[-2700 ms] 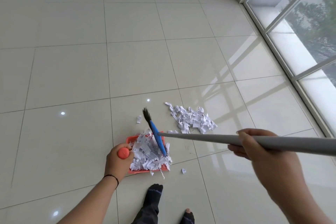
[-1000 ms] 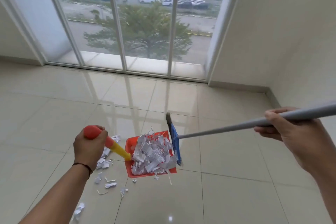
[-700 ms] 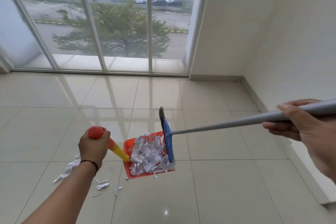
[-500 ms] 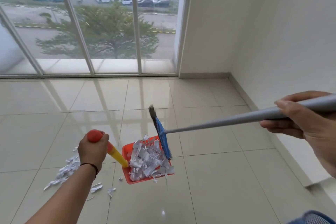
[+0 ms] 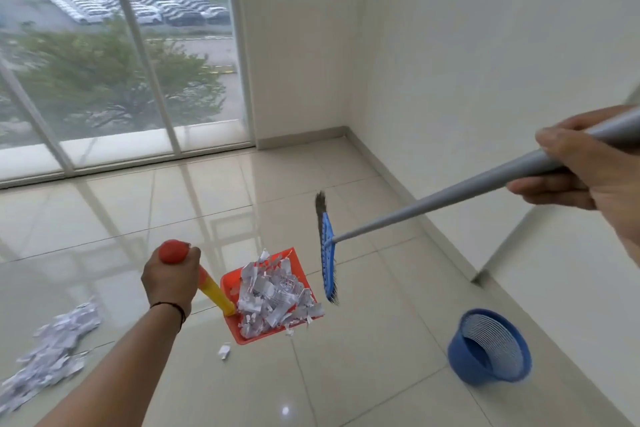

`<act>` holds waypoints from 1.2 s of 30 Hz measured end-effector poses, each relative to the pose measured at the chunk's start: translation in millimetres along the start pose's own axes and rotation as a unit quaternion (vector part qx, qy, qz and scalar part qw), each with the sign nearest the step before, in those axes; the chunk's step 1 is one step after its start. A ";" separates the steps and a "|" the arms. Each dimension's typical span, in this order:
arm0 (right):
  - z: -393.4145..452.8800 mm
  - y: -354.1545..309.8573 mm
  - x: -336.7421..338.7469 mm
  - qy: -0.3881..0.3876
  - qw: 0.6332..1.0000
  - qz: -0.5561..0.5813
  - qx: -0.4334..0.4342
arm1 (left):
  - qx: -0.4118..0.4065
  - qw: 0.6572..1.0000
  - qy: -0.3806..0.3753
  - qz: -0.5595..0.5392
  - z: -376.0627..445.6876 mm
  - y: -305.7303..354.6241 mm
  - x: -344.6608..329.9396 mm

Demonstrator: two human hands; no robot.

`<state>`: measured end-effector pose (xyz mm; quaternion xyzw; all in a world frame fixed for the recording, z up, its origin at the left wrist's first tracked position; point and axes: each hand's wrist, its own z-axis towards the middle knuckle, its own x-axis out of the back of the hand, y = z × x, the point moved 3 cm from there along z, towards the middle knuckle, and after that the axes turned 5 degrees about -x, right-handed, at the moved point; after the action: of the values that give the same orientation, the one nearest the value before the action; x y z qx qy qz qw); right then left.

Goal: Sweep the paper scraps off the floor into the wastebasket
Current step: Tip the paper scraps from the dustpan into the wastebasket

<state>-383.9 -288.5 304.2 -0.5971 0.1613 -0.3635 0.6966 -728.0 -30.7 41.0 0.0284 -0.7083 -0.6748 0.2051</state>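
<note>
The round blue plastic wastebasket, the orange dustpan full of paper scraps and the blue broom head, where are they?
Round blue plastic wastebasket (image 5: 460, 362): head view, outer wall.
Orange dustpan full of paper scraps (image 5: 231, 288): head view, bare back corner.
Blue broom head (image 5: 327, 253): head view, plastic block.

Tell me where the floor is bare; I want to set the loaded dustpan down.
Bare tiles lie between the dustpan and the blue wastebasket, and ahead toward the window. The lower left is crowded with paper scraps; one scrap lies under the pan.
</note>
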 end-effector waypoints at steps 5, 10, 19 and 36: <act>-10.4 26.8 108.3 0.073 0.996 -0.049 0.007 | -0.014 0.999 -0.051 -0.006 -86.3 27.4 -71.6; -26.9 47.8 215.4 0.158 0.982 -0.105 -0.018 | -0.027 0.993 -0.114 -0.015 -168.1 52.4 -139.8; -52.5 80.3 344.8 0.274 0.950 -0.137 -0.057 | -0.052 0.970 -0.236 -0.031 -271.2 86.0 -260.7; 10.6 180.3 460.2 0.386 0.897 -0.144 -0.163 | -0.204 0.838 -0.505 0.025 -392.5 106.6 -474.3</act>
<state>-5.7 -598.6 231.9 -0.5322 0.3865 -0.6303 0.4125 -140.1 -241.7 26.5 -0.3769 -0.5605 -0.7191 -0.1630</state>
